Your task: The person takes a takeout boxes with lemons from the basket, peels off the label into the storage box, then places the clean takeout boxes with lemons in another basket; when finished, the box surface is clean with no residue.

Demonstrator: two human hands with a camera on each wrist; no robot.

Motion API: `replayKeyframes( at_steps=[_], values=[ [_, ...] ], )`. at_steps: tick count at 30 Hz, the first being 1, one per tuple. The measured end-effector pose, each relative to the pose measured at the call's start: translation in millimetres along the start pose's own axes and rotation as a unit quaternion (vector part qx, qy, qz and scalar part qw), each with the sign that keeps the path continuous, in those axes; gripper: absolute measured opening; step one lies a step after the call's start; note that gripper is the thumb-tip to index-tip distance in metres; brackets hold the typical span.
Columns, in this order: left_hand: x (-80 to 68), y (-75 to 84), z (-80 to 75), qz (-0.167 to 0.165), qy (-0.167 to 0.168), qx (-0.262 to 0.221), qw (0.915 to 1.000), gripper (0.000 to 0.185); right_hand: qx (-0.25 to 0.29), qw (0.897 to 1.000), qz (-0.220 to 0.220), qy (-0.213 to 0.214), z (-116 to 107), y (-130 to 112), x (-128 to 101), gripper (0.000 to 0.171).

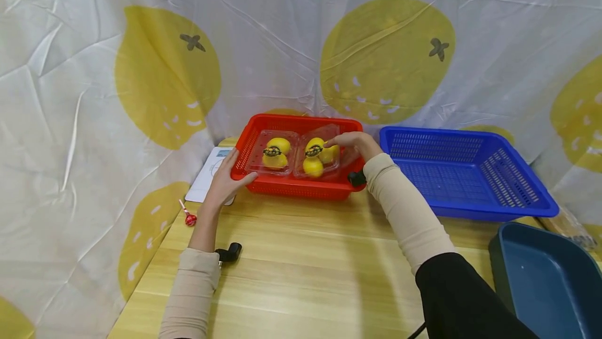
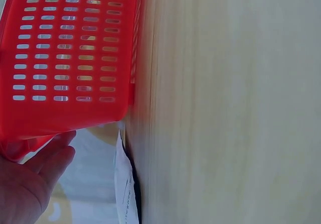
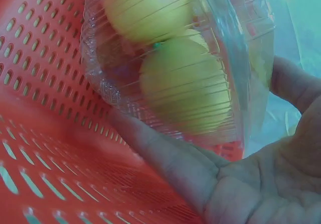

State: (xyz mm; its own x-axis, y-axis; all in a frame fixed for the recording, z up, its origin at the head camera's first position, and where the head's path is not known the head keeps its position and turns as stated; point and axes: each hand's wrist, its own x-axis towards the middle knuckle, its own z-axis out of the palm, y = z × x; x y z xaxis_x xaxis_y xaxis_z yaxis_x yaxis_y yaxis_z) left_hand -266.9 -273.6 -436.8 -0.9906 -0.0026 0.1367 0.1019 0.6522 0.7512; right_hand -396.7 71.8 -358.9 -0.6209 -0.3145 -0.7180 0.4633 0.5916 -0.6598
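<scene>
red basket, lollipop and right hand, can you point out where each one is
Red basket (image 1: 297, 189): head view, on its front wall
Lollipop (image 1: 190, 220): head view, on its red round end
Right hand (image 1: 359, 142): head view, on the back of the hand

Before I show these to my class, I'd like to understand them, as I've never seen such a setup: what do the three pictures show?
There's no machine here: each grip is simply a person's bare hand. The wide picture comes from a camera on the head, looking forward and down; the other two come from a camera on each wrist.

On the table stand a red basket, a blue basket and, nearer on the right, a tub. At left lie a flat white thing and a lollipop.

The red basket holds a left box and a right box, both clear, with yellow fruit inside. The right grip holds the right box. The left grip is at the red basket's near left corner; whether it holds on is unclear.
</scene>
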Motion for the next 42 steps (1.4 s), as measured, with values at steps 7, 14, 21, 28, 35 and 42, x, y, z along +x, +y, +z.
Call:
replayKeyframes(
  at_steps=[7,14,21,28,35,42],
  values=[
    [1.3,0.1,1.5,0.000,-0.001,-0.001,1.0000,0.097,-0.003,1.000,-0.012,0.013,-1,3,1,0.076],
    [5.0,0.6,2.4,-0.001,-0.001,0.005,1.0000,0.099,-0.012,0.999,-0.029,0.042,-3,4,1,0.069],
    [7.7,3.1,3.5,-0.006,-0.006,0.009,0.9999,0.101,-0.015,0.998,-0.034,0.058,-5,5,-3,0.066],
    [11.9,5.0,4.7,-0.012,-0.011,0.004,0.9999,0.102,-0.017,0.996,-0.042,0.077,-9,8,-13,0.065],
    [15.5,4.0,4.6,-0.009,-0.014,0.009,0.9998,0.102,-0.025,0.993,-0.062,0.096,-10,13,-28,0.068],
    [19.5,3.1,6.6,-0.006,-0.015,0.006,0.9998,0.101,-0.003,0.988,-0.092,0.122,-15,18,-49,0.061]
  ],
)
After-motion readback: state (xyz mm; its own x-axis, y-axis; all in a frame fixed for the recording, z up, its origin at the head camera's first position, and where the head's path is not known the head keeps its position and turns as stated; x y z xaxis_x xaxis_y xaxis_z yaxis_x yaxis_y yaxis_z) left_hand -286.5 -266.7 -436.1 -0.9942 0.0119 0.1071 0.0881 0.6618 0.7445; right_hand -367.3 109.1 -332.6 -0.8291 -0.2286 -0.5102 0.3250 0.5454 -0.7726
